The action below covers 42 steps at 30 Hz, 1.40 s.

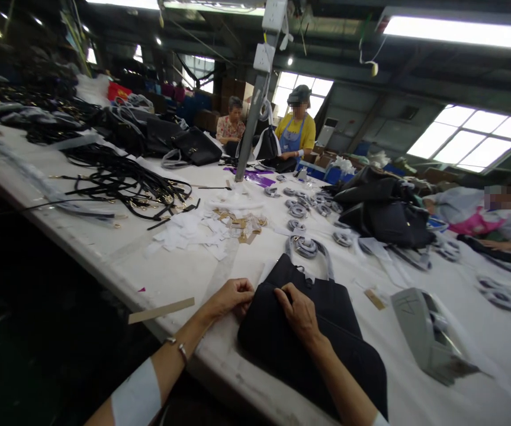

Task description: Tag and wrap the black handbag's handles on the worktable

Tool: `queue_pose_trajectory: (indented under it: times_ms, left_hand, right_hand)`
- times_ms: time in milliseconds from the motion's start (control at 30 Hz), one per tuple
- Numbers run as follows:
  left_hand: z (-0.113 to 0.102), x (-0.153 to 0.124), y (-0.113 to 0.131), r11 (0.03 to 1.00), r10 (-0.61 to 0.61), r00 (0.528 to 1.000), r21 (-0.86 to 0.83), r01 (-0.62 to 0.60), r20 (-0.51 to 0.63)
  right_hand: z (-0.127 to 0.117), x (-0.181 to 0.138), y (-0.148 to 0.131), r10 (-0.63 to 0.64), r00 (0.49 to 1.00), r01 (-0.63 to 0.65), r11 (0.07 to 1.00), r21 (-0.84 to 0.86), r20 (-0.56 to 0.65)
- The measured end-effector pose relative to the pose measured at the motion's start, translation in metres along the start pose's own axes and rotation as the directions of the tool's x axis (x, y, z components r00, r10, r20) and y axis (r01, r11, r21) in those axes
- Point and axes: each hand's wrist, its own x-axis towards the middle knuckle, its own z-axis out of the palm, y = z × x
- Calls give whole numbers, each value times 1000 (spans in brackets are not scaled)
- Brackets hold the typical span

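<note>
A black handbag [326,307] lies flat at the near edge of the table, its wrapped handle [328,260] pointing away from me. My right hand [298,312] rests on top of it, fingers curled against the black material. At the bag's left side is my left hand [236,296], closed in a pinch. Whatever those fingertips hold, if anything, is too small or hidden to tell. Just beyond the bag sits a coiled, wrapped strap [305,247]. A tan strip [161,310] lies over the table edge to the left of my left forearm.
A grey tape dispenser [428,331] stands to the right. White paper pieces [193,234], black straps [126,177] and stacked black bags [383,207] cover parts of the table [104,251]. A metal post [250,124] rises beyond. Several co-workers are around the table.
</note>
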Motion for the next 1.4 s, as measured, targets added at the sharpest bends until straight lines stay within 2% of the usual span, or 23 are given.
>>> queue_pose_trajectory:
  times_ms: [100,200,267,333,400,467,567,700,767,833,933,1000,1067,1133,1200,1267,1333,1400]
  left_hand:
    - [1,-3,4,998,13,1000,61,-14,13]
    - [1,-10,12,989,20,997,142,-31,78]
    - [4,-15,15,956,53,995,283,-77,90]
    - [12,-16,14,850,130,992,515,-112,1]
    - [22,-15,10,714,197,972,698,-50,-131]
    - [29,-11,6,643,192,957,764,46,-220]
    - [32,-6,5,577,160,963,812,88,-218]
    - [30,0,10,479,129,973,871,107,-190]
    - [30,3,11,440,112,973,888,134,-202]
    - [30,7,10,419,153,971,902,106,-185]
    - [26,18,5,456,235,964,890,3,-124]
    - [21,26,5,552,224,968,833,-29,-115]
    - [16,31,9,683,167,978,730,-23,-126]
    - [14,31,14,808,43,989,587,48,-140]
    - [17,26,21,885,-112,985,437,160,-134]
    - [23,17,25,921,-246,967,292,256,-73]
    - [32,4,27,931,-340,940,156,330,38]
    - [43,-10,24,915,-403,901,32,403,158]
  right_hand:
    - [2,2,1,12,1000,-12,1000,-15,-8]
    - [2,4,1,34,999,-32,998,-44,25]
    - [2,5,0,43,998,-40,997,-64,56]
    - [2,7,-2,55,995,-48,995,-90,78]
    - [1,8,-5,75,993,-64,991,-119,92]
    - [-4,9,-8,78,992,-65,989,-129,98]
    - [-23,4,-4,34,999,-29,994,-104,41]
    - [-61,-23,28,55,988,-76,986,-150,-144]
    - [-73,-43,54,126,969,-176,956,-235,-213]
    - [-76,-61,78,238,940,-307,903,-299,-245]
    - [-69,-77,101,370,898,-429,854,-292,-238]
    - [-64,-80,108,396,889,-446,862,-239,-230]
    - [-62,-80,110,404,880,-446,883,-143,-249]
    - [-64,-80,112,417,860,-431,902,19,-294]
    - [-68,-83,115,479,805,-416,877,243,-351]
    - [-73,-89,119,588,713,-403,790,463,-382]
    - [-79,-103,124,707,595,-388,670,633,-383]
    - [-83,-126,126,808,436,-359,560,747,-397]
